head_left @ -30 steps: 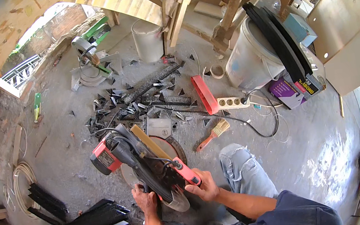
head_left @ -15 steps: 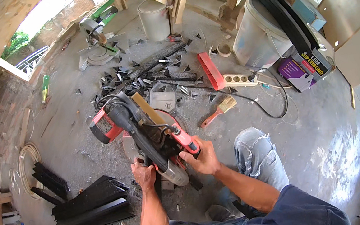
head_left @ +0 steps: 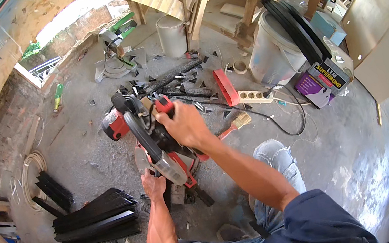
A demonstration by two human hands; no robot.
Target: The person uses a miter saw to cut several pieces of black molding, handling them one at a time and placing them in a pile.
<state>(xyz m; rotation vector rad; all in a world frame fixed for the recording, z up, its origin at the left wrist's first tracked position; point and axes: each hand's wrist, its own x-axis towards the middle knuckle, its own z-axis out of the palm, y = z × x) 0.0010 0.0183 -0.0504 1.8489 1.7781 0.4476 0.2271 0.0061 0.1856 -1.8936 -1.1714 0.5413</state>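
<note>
My right hand (head_left: 186, 125) is closed around the red handle of a red and black miter saw (head_left: 146, 130), which stands on the floor in front of me. My left hand (head_left: 153, 185) is at the near left of the saw's base, its fingers closed on a dark strip (head_left: 168, 197) that runs toward me. The round blade (head_left: 141, 158) shows partly beside the guard, just beyond my left fingers. The handle under my right palm is mostly hidden. A stack of black strips (head_left: 96, 219) lies on the floor left of my left forearm.
Black offcuts (head_left: 183, 84) litter the floor behind the saw. A paintbrush (head_left: 236, 123), a power strip (head_left: 254, 96) with its cable and a red channel piece (head_left: 225, 87) lie to the right. A white bucket (head_left: 273, 50) and purple box (head_left: 314, 87) stand farther right. Another saw (head_left: 113, 52) stands at the back.
My right hand and the saw's handle have moved away from me and to the left, swinging the saw head. More of the red base shows. My left hand keeps its place on the strip.
</note>
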